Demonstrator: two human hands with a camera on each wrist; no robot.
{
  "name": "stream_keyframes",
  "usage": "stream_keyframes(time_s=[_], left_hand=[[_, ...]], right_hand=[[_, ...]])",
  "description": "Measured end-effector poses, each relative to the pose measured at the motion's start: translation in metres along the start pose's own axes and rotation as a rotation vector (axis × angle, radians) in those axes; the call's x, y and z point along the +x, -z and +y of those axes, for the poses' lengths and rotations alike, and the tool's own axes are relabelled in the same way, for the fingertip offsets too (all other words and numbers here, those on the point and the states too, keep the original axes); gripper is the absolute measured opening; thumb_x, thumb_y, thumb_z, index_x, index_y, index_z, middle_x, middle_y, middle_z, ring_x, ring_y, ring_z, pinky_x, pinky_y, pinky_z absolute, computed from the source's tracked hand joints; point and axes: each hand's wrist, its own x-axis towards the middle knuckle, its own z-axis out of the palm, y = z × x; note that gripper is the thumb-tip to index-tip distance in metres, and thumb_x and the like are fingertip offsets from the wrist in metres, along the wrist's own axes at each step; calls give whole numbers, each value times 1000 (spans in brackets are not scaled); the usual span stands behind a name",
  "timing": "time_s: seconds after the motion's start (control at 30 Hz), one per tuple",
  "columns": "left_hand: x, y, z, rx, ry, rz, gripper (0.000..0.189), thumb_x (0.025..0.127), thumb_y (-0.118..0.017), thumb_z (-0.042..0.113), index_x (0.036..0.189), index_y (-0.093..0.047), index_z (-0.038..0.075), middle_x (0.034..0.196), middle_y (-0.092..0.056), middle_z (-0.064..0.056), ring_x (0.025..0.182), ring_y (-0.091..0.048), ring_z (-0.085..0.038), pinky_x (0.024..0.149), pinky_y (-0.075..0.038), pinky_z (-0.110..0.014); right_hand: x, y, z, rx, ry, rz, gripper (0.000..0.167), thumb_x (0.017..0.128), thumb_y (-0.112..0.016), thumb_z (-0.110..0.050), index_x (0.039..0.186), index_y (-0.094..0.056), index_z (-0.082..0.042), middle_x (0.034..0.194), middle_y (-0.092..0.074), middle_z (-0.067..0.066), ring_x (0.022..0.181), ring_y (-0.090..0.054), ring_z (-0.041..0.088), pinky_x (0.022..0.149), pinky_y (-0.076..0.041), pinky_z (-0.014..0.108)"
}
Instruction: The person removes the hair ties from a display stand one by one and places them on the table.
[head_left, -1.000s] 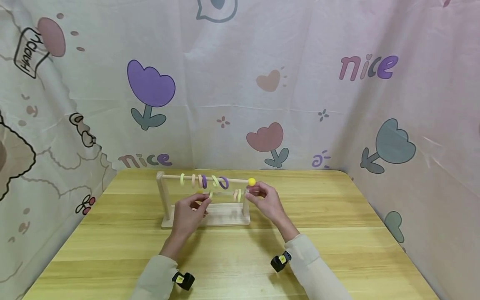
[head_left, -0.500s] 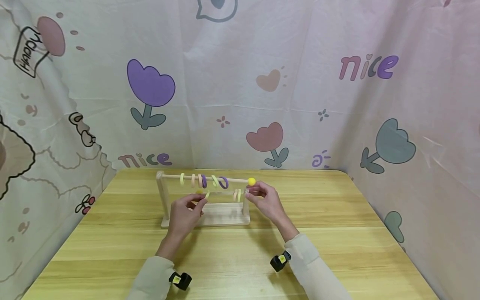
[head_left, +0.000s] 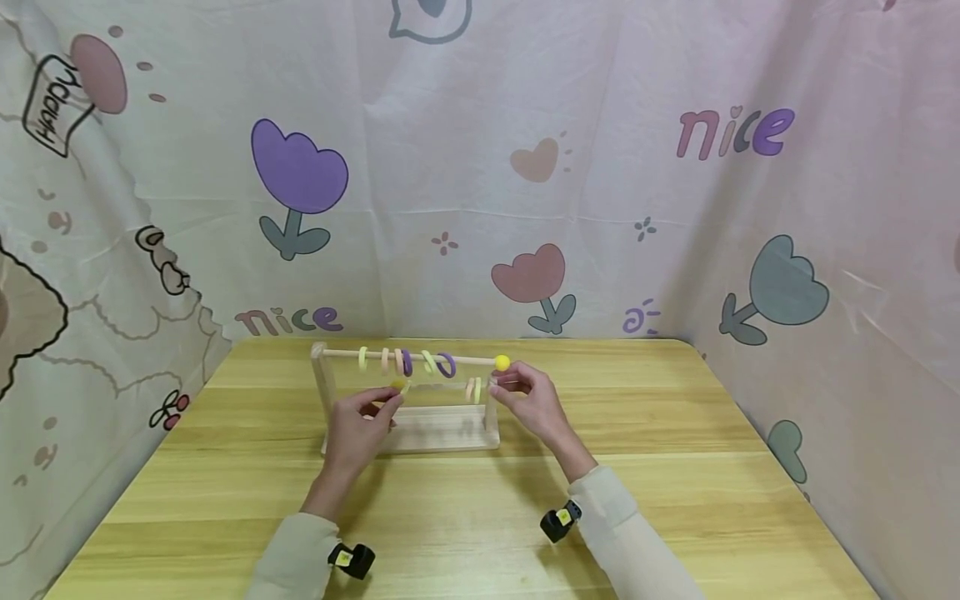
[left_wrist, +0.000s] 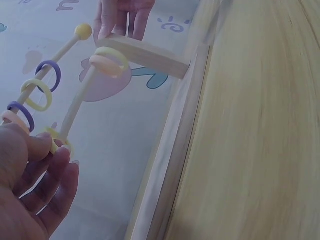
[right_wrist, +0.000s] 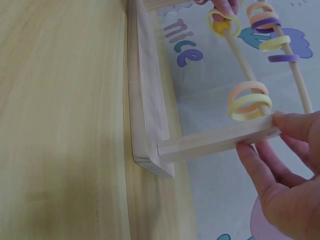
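Observation:
A wooden rack (head_left: 442, 431) with two horizontal rods stands on the table. My left hand (head_left: 358, 429) pinches a pale yellow ring (right_wrist: 238, 23) at the left end of the lower rod (right_wrist: 241, 57). In the right wrist view that ring encircles the rod's yellow end ball (right_wrist: 220, 27). My right hand (head_left: 534, 404) grips the top of the right post (right_wrist: 215, 142) between thumb and fingers. Beside that post, a peach ring (right_wrist: 240, 90) and another yellow ring (right_wrist: 235, 111) hang on the lower rod. Several yellow, peach and purple rings (head_left: 447, 365) hang along the upper rod (head_left: 480, 361).
The upper rod's free right end carries a yellow ball (head_left: 502, 362). At the rack's left rises the other post (head_left: 324, 383). Wooden tabletop (head_left: 637, 417) surrounds the rack, and a printed curtain (head_left: 450, 167) hangs behind and beside the table.
My left hand has moved left with the yellow ring, along the lower rod to its ball end. My right hand has stayed at the right post.

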Motion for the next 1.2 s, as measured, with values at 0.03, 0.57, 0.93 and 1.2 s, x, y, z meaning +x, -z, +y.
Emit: stream_keyframes(time_s=[0.03, 0.57, 0.93, 1.2], left_hand=[[0, 1, -1, 6, 6, 1, 12, 93, -77, 9, 103, -80, 2, 101, -78, -19, 58, -64, -7, 52, -56, -19], [-1, 12, -3, -9, 43, -12, 13, 96, -74, 10, 104, -77, 1, 101, -76, -19, 60, -67, -13, 52, -57, -22], [2, 12, -4, -25, 50, -5, 13, 97, -73, 10, 105, -76, 1, 103, -75, -19, 59, -65, -7, 55, -59, -21], [4, 12, -8, -16, 52, -1, 12, 98, -71, 10, 105, -76, 1, 104, -75, -20, 59, -65, -7, 56, -60, -22]], right_hand=[[0, 0, 0, 0, 2, 0, 15, 92, -77, -6, 107, -72, -7, 111, -75, 12, 104, -71, 25, 95, -60, 36], [-1, -2, 3, 32, 7, -4, 23, 93, -75, -5, 115, -70, 0, 119, -71, 19, 112, -68, 34, 92, -59, 25], [-16, 2, -33, 46, 44, -15, 20, 93, -72, 1, 112, -68, 7, 116, -71, 25, 110, -67, 41, 100, -58, 44], [-16, 2, -31, 47, 32, -10, 21, 93, -73, 0, 112, -69, 5, 116, -71, 25, 110, -67, 41, 89, -56, 18]])
